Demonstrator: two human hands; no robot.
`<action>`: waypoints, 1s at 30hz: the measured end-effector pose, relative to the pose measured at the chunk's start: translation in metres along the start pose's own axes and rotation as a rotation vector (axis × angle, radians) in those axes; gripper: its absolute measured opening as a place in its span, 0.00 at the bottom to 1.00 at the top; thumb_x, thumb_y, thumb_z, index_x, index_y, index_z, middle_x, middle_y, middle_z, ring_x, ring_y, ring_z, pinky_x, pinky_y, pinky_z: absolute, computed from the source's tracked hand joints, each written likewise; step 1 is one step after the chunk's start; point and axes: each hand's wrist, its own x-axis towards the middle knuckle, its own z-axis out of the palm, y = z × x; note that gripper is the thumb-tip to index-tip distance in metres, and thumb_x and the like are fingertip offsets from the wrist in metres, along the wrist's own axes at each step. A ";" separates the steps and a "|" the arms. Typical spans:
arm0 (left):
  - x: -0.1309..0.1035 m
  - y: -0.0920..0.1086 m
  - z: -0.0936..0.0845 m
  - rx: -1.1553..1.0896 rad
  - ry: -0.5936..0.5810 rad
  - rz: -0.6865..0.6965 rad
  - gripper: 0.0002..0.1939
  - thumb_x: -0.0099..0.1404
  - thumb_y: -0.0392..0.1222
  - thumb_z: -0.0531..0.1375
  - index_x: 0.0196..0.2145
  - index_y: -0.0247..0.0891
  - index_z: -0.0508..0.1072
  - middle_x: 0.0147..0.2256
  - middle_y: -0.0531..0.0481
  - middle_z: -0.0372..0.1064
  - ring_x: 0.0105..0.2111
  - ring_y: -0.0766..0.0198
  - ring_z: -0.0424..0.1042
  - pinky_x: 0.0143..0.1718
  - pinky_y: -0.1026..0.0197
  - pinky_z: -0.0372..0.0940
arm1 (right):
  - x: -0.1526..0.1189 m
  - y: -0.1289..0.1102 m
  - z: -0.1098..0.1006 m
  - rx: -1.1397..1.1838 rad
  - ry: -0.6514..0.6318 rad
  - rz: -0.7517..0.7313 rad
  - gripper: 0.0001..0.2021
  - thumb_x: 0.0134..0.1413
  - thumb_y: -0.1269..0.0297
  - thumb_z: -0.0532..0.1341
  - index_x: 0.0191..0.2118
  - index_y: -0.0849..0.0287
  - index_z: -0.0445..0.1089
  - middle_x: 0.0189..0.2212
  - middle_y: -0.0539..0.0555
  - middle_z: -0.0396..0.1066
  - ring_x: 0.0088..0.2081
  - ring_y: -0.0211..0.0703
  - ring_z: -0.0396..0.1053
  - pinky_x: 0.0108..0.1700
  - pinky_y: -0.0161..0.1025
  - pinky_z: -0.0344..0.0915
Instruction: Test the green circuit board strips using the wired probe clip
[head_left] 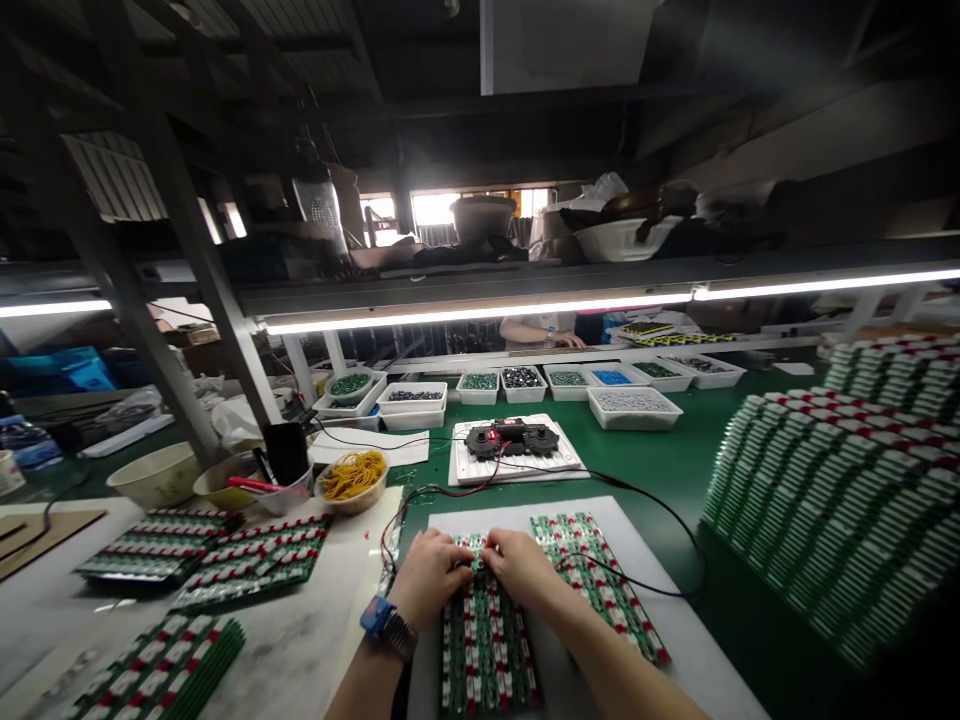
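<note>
A green circuit board panel (pixel 491 650) with rows of white and red parts lies before me on a pale board (pixel 694 645). Both hands meet at its far end. My left hand (pixel 431 575) bends its fingertips down onto the panel, closed round something hidden. Close beside it, my right hand (pixel 517 565) pinches at the same spot; whatever is between its fingertips is too small to make out. A blue-fronted band (pixel 386 625) circles my left wrist. To the right lies a second circuit board panel (pixel 600 580), with a black cable across it.
Tall stacks of circuit board panels (pixel 840 510) rise at right; more panels (pixel 255 560) lie left. A black twin-knobbed device (pixel 510 437) sits ahead on a white base. Behind are trays of small parts (pixel 636 408). Yellow rubber bands (pixel 355 475) fill a bowl. Another person's hand (pixel 562 338) shows beyond.
</note>
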 end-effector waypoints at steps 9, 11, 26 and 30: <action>-0.001 0.003 -0.002 0.001 -0.005 -0.006 0.12 0.61 0.40 0.57 0.38 0.48 0.80 0.31 0.50 0.72 0.39 0.55 0.66 0.43 0.57 0.58 | -0.003 -0.002 -0.002 -0.030 0.021 -0.015 0.11 0.60 0.63 0.56 0.35 0.57 0.74 0.32 0.54 0.77 0.34 0.43 0.71 0.31 0.33 0.53; -0.001 0.004 -0.003 0.007 -0.008 -0.009 0.12 0.61 0.40 0.58 0.38 0.50 0.80 0.31 0.50 0.72 0.39 0.55 0.66 0.42 0.57 0.58 | -0.003 -0.004 0.000 -0.041 0.040 0.001 0.11 0.60 0.59 0.57 0.35 0.57 0.74 0.31 0.54 0.77 0.34 0.44 0.71 0.31 0.34 0.53; 0.001 0.000 0.003 -0.015 -0.003 -0.023 0.09 0.59 0.39 0.59 0.32 0.46 0.80 0.30 0.51 0.72 0.39 0.57 0.65 0.42 0.59 0.59 | -0.029 -0.045 -0.038 -0.217 0.099 -0.212 0.08 0.58 0.68 0.58 0.38 0.59 0.75 0.38 0.58 0.73 0.41 0.49 0.70 0.41 0.36 0.62; 0.001 -0.001 0.002 -0.047 -0.001 -0.037 0.10 0.59 0.40 0.59 0.36 0.46 0.80 0.33 0.51 0.73 0.41 0.57 0.66 0.44 0.60 0.59 | -0.087 -0.046 -0.051 0.074 -0.344 -0.466 0.08 0.59 0.62 0.59 0.40 0.49 0.76 0.38 0.48 0.75 0.40 0.42 0.71 0.40 0.31 0.64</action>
